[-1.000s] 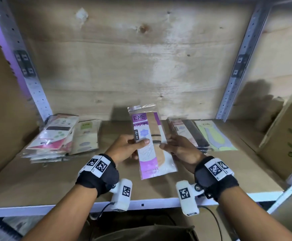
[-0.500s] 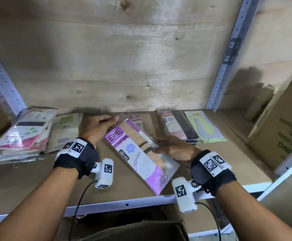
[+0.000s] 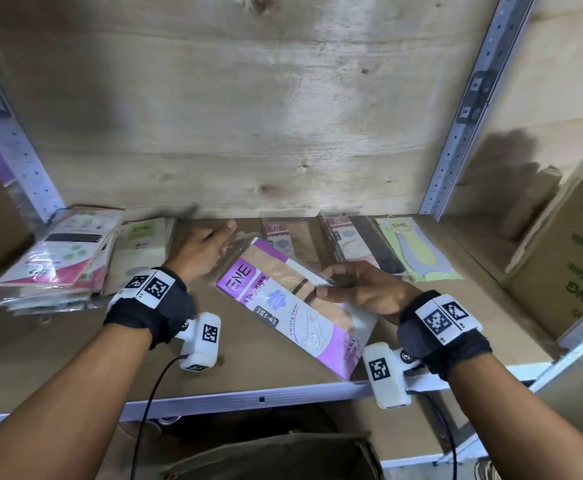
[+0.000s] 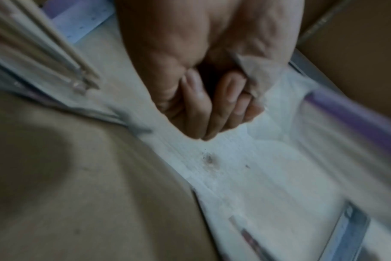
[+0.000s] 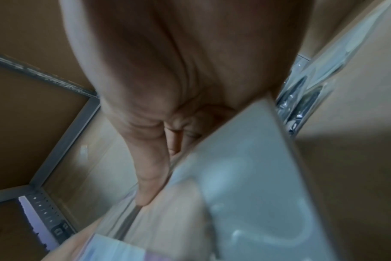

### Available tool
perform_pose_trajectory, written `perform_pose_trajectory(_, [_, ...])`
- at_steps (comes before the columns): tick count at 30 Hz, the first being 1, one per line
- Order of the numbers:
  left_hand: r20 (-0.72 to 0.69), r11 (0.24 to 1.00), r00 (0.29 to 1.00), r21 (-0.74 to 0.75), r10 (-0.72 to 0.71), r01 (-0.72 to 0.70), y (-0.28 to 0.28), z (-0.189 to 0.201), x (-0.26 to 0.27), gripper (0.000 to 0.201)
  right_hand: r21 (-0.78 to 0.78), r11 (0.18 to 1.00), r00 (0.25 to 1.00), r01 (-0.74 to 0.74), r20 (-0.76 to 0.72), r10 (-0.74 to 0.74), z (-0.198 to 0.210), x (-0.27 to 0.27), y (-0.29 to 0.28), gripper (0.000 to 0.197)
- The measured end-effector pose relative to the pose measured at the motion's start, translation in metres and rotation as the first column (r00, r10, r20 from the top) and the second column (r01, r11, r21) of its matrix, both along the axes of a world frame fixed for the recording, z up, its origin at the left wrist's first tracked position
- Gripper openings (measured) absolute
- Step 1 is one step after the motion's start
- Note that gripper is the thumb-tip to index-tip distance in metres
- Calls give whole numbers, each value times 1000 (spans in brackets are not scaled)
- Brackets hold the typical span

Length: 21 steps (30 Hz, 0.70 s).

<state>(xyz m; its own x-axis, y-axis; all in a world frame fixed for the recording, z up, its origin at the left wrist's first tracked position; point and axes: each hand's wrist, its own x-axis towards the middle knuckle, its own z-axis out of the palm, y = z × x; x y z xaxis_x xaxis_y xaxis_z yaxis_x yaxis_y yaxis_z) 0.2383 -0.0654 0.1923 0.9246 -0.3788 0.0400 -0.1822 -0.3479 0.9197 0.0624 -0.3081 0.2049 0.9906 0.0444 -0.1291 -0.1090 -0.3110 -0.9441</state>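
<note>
Stocking packet (image 3: 283,306), lowered slantwise toward shelf (image 3: 75,348), left hand (image 3: 198,252) still pinching top, right hand (image 3: 366,292) its edge

The pack (image 3: 293,299) is purple and white, with white letters on a purple label, a lilac flower, and beige hose crossed by a thin black band. At nine o'clock the stack (image 3: 58,258) shows pink, white, a black bar and green dots. At one o'clock the sock pack (image 3: 418,251) is yellow-green with grey-lilac shapes. The wristbands (image 3: 144,313) are black with white, black-patterned tags. At three o'clock the box (image 3: 567,271) is brown with green print.
</note>
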Motion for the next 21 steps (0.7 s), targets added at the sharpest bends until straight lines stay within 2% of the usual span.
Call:
perform_pose_trajectory(1, [-104,999,994,-36,-17,13,2,2,-4,63,-3,1000,1000,-4,4,4,0,0,0,8])
perform_pose_trajectory(3, [-232,993,970,-105,-72,48,6,5,-10,53,-28,999,1000,-18,9,18,1,1,3,9])
perform_pose_trajectory(7, [-348,971,929,-236,-123,40,15,15,-19,43,-2,999,999,-44,2,44,1,4,7,32])
perform_pose_trajectory(9, [-348,971,931,-237,-114,31,20,18,-21,37,4,999,999,-54,3,54,1,7,10,36])
perform_pose_trajectory(11, [-327,976,940,-215,-97,26,25,20,-25,36,19,999,999,-50,5,50,2,9,15,29])
perform_pose_trajectory(14, [-352,954,918,-289,-182,79,31,24,-29,56,49,997,998,-56,19,56,0,13,18,19])
perform_pose_trajectory(15, [-351,943,913,-321,-209,92,31,25,-31,36,59,996,998,-61,13,61,-1,14,18,13])
perform_pose_trajectory(17, [-308,947,940,-319,-149,46,33,27,-30,33,63,994,996,-89,3,89,-3,16,18,4])
perform_pose_trajectory(18, [-272,958,958,-286,-86,5,35,27,-27,21,53,994,995,-101,-1,101,-3,16,20,8])
perform_pose_trajectory(20, [-197,975,980,-212,18,-60,42,28,-25,43,29,992,993,-119,2,119,-1,14,27,4])
perform_pose_trajectory(21, [-191,977,979,-188,67,-103,49,27,-21,51,22,994,994,-105,14,105,0,14,31,10])
